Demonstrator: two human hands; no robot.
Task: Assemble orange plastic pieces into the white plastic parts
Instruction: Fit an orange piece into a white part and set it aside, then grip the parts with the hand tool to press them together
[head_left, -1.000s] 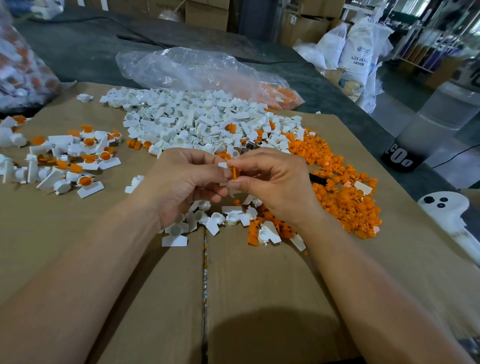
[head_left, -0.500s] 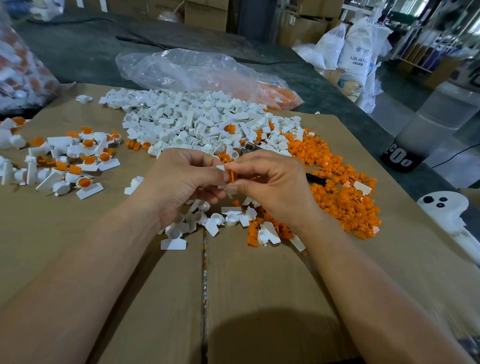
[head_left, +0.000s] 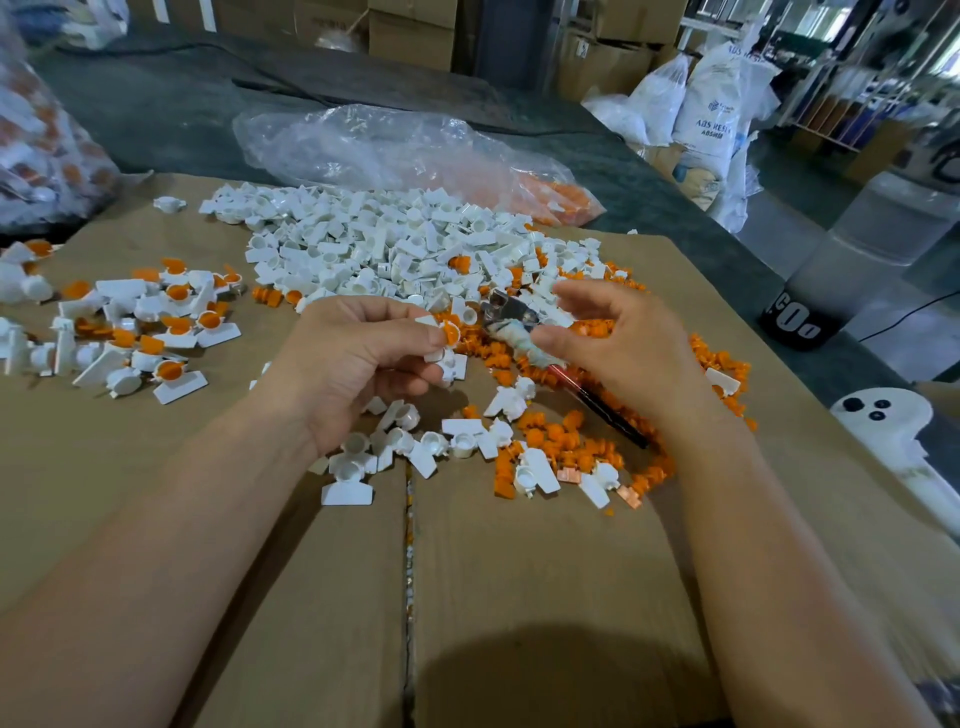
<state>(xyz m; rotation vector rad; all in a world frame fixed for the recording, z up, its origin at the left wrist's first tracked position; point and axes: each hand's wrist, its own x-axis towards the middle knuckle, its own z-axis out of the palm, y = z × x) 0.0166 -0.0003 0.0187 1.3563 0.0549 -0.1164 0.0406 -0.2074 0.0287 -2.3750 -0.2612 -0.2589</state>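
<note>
My left hand (head_left: 353, 364) pinches a white part with an orange piece (head_left: 448, 332) seated in its cup, held above the cardboard. More white parts sit under its fingers. My right hand (head_left: 623, 353) hovers to the right, apart from the left, fingers relaxed and holding nothing. A heap of white parts (head_left: 395, 244) lies behind the hands. Loose orange pieces (head_left: 727, 369) spread to the right. A few white parts (head_left: 431, 447) lie just below my left hand.
Assembled white-and-orange parts (head_left: 156, 322) are scattered at the left. A metal tool with a taped handle (head_left: 519, 332) lies between my hands. A clear plastic bag (head_left: 374, 145) sits behind the heap, another bag (head_left: 47, 156) at far left. Cardboard (head_left: 519, 571) covers the table.
My hands were together, the right pressing an orange piece into the white part. The right hand has let go and moved right; the left keeps the joined part.
</note>
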